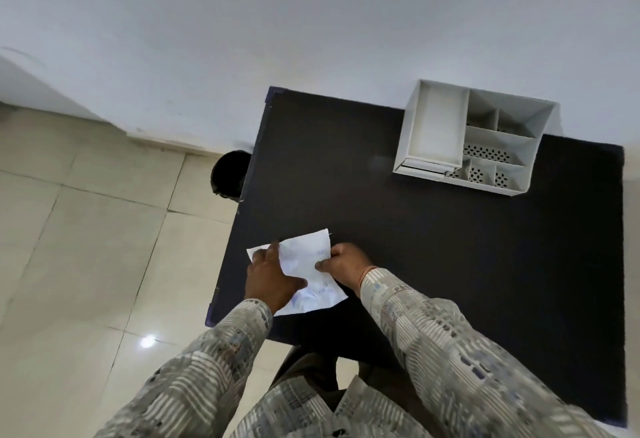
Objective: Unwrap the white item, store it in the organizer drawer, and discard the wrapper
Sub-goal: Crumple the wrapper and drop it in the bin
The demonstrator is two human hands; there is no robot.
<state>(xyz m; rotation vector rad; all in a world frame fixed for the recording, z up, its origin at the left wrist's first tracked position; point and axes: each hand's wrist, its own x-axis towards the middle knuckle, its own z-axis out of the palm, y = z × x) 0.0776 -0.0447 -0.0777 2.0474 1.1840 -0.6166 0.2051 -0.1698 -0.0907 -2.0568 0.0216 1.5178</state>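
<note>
A white crinkled wrapper (304, 261) with faint blue print lies at the near left part of the dark table (433, 247). My left hand (272, 276) rests on its left side with fingers spread over it. My right hand (344, 262) pinches its right edge. What is inside the wrapper is hidden. The white organizer (478, 136) stands at the table's far right against the wall, with several compartments and a small drawer (420, 169) at its front left corner.
A black round bin (230, 174) stands on the tiled floor beside the table's left edge, near the wall. Pale floor tiles spread to the left. The white wall runs behind the table.
</note>
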